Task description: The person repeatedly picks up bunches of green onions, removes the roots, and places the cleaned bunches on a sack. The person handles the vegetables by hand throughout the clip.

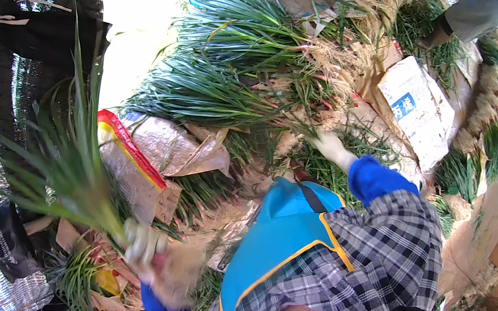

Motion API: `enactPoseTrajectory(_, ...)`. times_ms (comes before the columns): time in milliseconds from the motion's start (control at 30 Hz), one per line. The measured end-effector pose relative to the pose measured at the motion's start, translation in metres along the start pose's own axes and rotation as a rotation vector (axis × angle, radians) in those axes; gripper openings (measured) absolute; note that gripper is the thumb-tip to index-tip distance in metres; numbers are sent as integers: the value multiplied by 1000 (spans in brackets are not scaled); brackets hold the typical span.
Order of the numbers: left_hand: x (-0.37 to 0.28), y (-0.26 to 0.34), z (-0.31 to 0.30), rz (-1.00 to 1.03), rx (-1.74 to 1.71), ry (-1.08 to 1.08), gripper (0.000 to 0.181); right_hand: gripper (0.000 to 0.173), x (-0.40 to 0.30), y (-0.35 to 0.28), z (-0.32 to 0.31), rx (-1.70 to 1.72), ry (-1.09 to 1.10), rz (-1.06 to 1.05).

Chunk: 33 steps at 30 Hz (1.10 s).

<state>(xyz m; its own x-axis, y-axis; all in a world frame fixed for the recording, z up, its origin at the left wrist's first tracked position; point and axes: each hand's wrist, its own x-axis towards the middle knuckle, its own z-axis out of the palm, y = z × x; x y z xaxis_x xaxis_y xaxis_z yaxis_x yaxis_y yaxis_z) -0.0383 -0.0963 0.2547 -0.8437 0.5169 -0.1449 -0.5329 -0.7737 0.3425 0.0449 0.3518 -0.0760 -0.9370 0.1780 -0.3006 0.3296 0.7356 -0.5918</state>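
My left hand (pixel 144 244), in a pale glove, grips a bunch of green garlic or similar allium plants (pixel 92 196) around the stems. Its long leaves fan up to the left, and the tangled roots (pixel 178 265) hang to the right of my hand, blurred. My right hand (pixel 331 146), also gloved, reaches forward into loose leaves and stems (pixel 327 168) beside pale roots. Its fingertips are partly hidden there, so whether it holds anything is unclear. Just beyond it lies a large heap of the same plants (pixel 220 83), with leaves to the left and roots to the right.
A woven sack with a red and yellow stripe (pixel 134 152) lies left of centre. On the right is a white printed sack (pixel 419 107). Another person's grey sleeve (pixel 473 16) reaches in at upper right. More rooted bunches (pixel 465 163) line the right side. A black bag (pixel 6 242) sits far left.
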Motion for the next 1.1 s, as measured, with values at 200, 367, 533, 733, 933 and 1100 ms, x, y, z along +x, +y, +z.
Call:
enactPoseTrajectory(200, 103, -104, -99, -103, 312, 450, 31, 44, -103, 38, -82, -436, -711, 119)
enactPoseTrajectory(367, 148, -169, -176, -155, 12, 379, 22, 23, 93, -88, -148, -452, 638, -488)
enactPoseTrajectory(533, 156, -161, -137, -108, -146, 267, 21, 16, 186, -106, -181, -877, 456, -409)
enactPoseTrajectory(733, 158, -185, -62, -164, 286, 384, 36, 37, 88, -182, -134, -407, -158, -346)
enactPoseTrajectory(933, 157, -212, -105, -167, 145, 425, 34, 32, 36, -178, -73, -24, -250, -474)
enactPoseTrajectory(1100, 140, -215, -116, -122, 99, 386, 33, 25, 103, -202, -34, 1594, -339, 321)
